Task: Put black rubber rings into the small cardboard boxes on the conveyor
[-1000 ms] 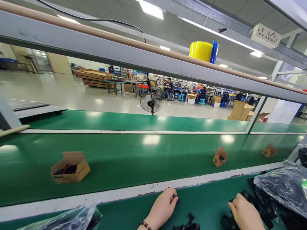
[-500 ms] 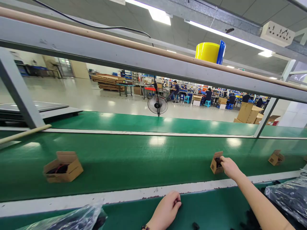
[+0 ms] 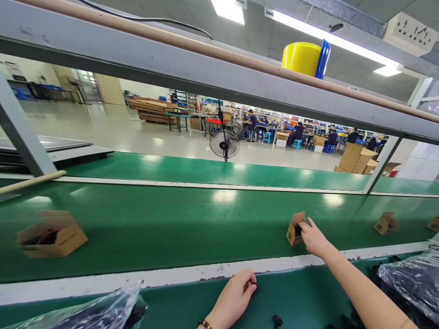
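My right hand [image 3: 313, 238] reaches over the green belt to a small open cardboard box [image 3: 294, 234]. Its fingers are spread, one raised and the others dipping into the box against dark contents, which they partly hide. My left hand [image 3: 235, 294] rests by the near edge of the belt with its fingers curled together; whether something small and dark sits in them I cannot make out. Below it to the right lies a small black part [image 3: 277, 321] on the green work surface [image 3: 264, 299].
Another open box [image 3: 53, 237] with dark contents is at the left of the belt [image 3: 185, 228]; further boxes [image 3: 386, 224] stand at the right. Plastic bags [image 3: 411, 278] of dark parts flank the near surface. A metal frame [image 3: 206, 77] crosses overhead, with a fan [image 3: 224, 145] beyond.
The boxes have shifted left along the belt. My right hand has followed its box left, and its fingers have spread from a pinch. My left hand has barely moved.
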`<state>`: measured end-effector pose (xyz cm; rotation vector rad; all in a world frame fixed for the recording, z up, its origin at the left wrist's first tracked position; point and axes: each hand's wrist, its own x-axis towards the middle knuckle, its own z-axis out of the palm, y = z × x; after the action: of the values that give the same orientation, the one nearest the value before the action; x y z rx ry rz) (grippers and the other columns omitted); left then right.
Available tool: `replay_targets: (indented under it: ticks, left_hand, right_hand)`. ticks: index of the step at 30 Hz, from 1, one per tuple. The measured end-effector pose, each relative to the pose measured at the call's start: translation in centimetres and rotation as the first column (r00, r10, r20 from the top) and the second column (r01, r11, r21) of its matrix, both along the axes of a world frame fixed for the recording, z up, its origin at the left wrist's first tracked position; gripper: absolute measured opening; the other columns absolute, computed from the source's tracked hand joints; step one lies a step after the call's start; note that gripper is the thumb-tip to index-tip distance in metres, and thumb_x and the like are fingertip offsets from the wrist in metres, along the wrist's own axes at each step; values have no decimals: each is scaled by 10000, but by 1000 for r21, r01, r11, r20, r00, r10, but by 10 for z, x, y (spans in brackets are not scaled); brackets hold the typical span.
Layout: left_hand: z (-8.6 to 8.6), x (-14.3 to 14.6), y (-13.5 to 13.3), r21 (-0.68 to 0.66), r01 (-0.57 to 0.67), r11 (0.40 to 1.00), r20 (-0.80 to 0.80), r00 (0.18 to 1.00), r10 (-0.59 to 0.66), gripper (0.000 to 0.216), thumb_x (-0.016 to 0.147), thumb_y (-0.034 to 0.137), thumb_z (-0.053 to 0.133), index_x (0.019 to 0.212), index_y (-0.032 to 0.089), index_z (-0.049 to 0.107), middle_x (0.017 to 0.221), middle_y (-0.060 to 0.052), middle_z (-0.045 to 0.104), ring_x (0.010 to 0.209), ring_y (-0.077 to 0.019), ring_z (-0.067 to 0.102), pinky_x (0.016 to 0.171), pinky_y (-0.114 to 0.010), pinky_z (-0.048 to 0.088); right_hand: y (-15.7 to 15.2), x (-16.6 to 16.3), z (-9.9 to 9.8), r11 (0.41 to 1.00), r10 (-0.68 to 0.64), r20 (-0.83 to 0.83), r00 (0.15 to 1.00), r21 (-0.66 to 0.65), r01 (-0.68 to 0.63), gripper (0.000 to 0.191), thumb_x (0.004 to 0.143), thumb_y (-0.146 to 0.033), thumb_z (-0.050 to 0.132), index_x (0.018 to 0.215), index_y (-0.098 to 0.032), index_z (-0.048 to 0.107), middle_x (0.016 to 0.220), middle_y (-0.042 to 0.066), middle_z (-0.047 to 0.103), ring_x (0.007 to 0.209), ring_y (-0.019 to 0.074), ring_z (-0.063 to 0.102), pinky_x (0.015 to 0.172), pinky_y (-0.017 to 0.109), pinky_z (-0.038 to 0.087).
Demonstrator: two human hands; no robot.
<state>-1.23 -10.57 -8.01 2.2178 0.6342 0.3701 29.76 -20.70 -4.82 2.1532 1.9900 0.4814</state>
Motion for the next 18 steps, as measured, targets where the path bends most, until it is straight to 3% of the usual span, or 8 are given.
replay_targets:
  ticks: [6, 10, 13, 18]
  left_hand:
    - [1, 1, -1, 104, 36, 994, -39, 999, -32, 123, 764, 160, 420, 768, 197, 537, 823, -28, 562, 742, -176, 531, 699, -281, 406]
    - [-2, 2, 1, 111, 37, 993, -11, 999, -36, 131, 784, 170, 390, 764, 208, 514, 807, -22, 568, 737, -176, 531, 703, -281, 410]
    - [-9, 4, 6, 100, 23, 995, 22, 999, -26, 124, 800, 201, 373, 764, 215, 491, 768, -18, 570, 708, -183, 528, 687, -284, 418]
    - [-24, 9, 20, 106, 68, 992, 18, 997, -70, 114, 806, 249, 385, 756, 224, 484, 724, -12, 563, 676, -187, 529, 652, -272, 420]
  right_hand:
    - [19, -22, -1, 1000, 16, -47, 999, 24, -15, 430, 697, -149, 533, 1115, -60, 585, 1117, 174, 590, 1149, 257, 449, 1106, 426, 152]
    - [24, -38, 2, 997, -16, -51, 999, 76, 19, 427, 736, -158, 520, 1143, -30, 550, 1094, 187, 571, 1141, 278, 442, 1110, 486, 91]
    - [30, -46, 7, 996, -29, -48, 998, 87, 33, 384, 800, -169, 473, 1170, -82, 534, 1070, 142, 586, 1093, 240, 479, 1108, 479, 106]
    - [54, -52, 21, 997, -42, -26, 999, 57, 44, 252, 864, -157, 402, 962, -173, 633, 915, 69, 639, 948, 193, 553, 1068, 456, 205]
